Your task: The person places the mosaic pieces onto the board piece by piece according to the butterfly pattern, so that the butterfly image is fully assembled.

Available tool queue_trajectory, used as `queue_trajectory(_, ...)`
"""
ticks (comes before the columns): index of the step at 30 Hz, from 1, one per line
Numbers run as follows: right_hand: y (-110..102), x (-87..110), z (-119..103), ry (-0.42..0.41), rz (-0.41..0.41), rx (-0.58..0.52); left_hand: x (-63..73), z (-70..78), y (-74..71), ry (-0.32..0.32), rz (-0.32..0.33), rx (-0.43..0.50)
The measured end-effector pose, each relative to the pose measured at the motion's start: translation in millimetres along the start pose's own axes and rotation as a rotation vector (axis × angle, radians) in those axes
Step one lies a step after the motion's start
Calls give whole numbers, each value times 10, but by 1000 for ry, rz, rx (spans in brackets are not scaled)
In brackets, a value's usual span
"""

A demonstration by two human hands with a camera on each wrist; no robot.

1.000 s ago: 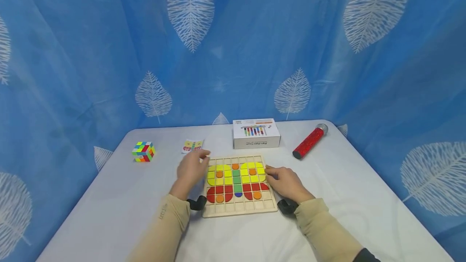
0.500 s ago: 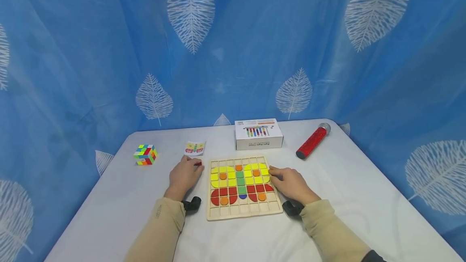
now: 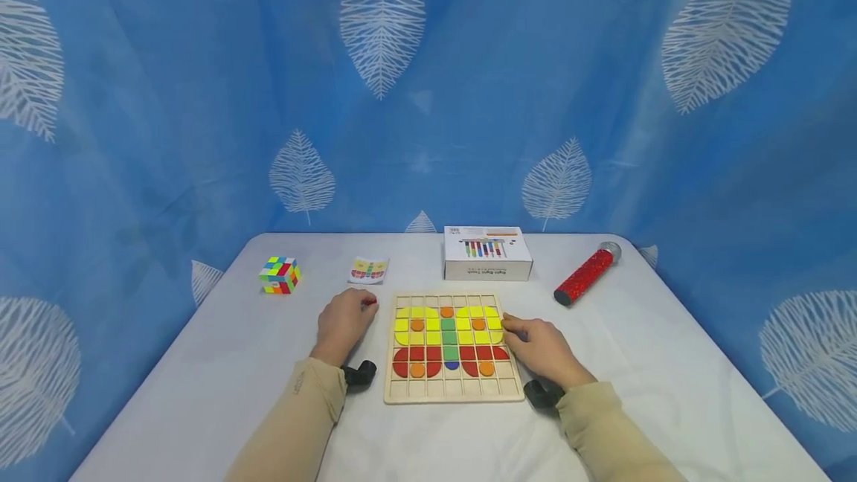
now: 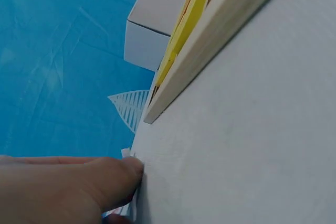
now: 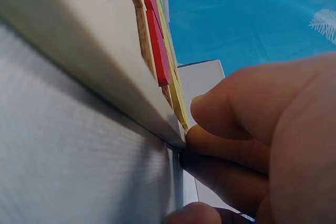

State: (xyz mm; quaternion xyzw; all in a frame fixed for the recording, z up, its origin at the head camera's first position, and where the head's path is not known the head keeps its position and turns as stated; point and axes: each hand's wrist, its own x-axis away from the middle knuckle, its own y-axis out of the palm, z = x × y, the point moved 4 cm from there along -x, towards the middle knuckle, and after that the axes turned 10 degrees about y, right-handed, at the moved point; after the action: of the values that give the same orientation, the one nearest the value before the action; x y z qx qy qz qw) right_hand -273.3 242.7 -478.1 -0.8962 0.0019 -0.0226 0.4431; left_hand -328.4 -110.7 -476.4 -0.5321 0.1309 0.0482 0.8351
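Observation:
A wooden grid board (image 3: pixel 435 391) lies flat on the table, with yellow, red, green, orange and blue pieces set in a butterfly pattern. Left of the board my left hand (image 3: pixel 340 324) is low over the table. A small red piece (image 3: pixel 371 302) shows between its thumb and forefinger; most of it is hidden. In the left wrist view the thumb (image 4: pixel 118 179) points toward the table beside the board's corner. My right hand (image 3: pixel 544 348) holds the board's right edge. The right wrist view shows its bent forefinger (image 5: pixel 210 142) against the rim, with the thumb (image 5: pixel 226 108) just above.
Behind the board stand a white box (image 3: pixel 487 262) and a small butterfly picture card (image 3: pixel 368 271). A puzzle cube (image 3: pixel 280 275) sits at the far left, and a red glittery microphone (image 3: pixel 585 276) lies at the right. A blue leaf-patterned cloth (image 3: pixel 469 95) hangs behind the table.
My left hand has moved left off the board's upper left edge, down to the table, where the red piece came into view at its fingertips. The right hand stays at the board's edge.

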Motion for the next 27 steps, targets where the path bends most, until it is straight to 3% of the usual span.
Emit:
queue_trajectory(3,11,18,10,3,-3,-6,27,72,-24,29,41,21)
queue_trajectory(5,15,21,14,5,-4,-9,67,206,-78,62,80,48)
queue_trajectory(7,15,20,17,5,-6,-7,135,430,-136,127,111,78)
queue_trajectory(9,11,22,21,14,-6,-7,234,734,-182,219,96,97)
queue_trajectory(13,14,25,40,30,-14,-2,483,1362,-131,460,-40,101)
queue_trajectory(15,21,23,49,34,-18,-1,596,1596,-36,561,-147,102)
queue_trajectory(17,30,18,55,35,-20,5,682,1767,67,621,-246,104)
queue_trajectory(19,36,12,58,33,-19,11,741,1884,167,654,-319,88)
queue_trajectory(21,37,9,56,30,-15,12,775,1965,251,680,-350,55)
queue_trajectory(27,17,-2,7,-13,3,27,779,2083,369,720,-301,-21)
